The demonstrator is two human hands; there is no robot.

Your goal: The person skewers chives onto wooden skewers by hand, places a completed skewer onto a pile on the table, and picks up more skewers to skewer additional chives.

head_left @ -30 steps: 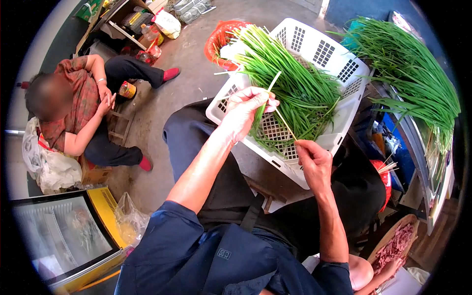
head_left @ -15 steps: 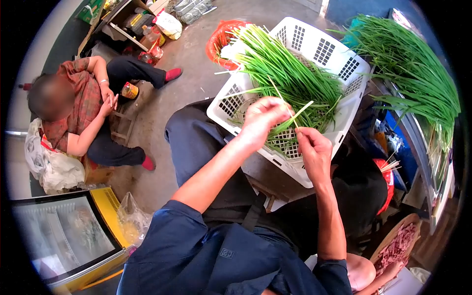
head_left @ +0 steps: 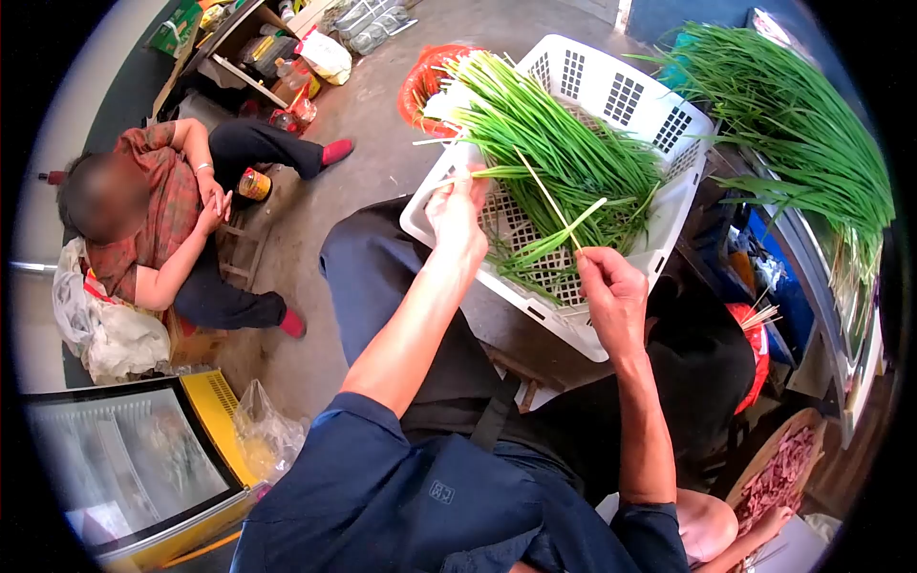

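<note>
My right hand (head_left: 613, 291) pinches the lower end of a thin wooden skewer (head_left: 544, 196), which points up and left over a white plastic basket (head_left: 626, 102). A few green chive pieces (head_left: 554, 244) cross the skewer just above my fingers. My left hand (head_left: 457, 218) is at the basket's left rim, its fingertips closed on a pale chive stalk (head_left: 485, 173). Inside the basket lies a thick bundle of garlic chives (head_left: 564, 134), white ends toward the upper left and green leaves toward the right.
Another heap of chives (head_left: 793, 115) lies on a surface at the right. Skewers (head_left: 761, 319) stick out of a red bag (head_left: 753, 358). A red-lined container (head_left: 432, 81) stands behind the basket. A seated person (head_left: 172, 210) is at left; another's arm reaches by a tray of meat strips (head_left: 778, 470).
My left hand has moved left and up, away from the skewer to the chives' stalk ends at the basket rim. My right hand keeps the skewer in nearly the same place.
</note>
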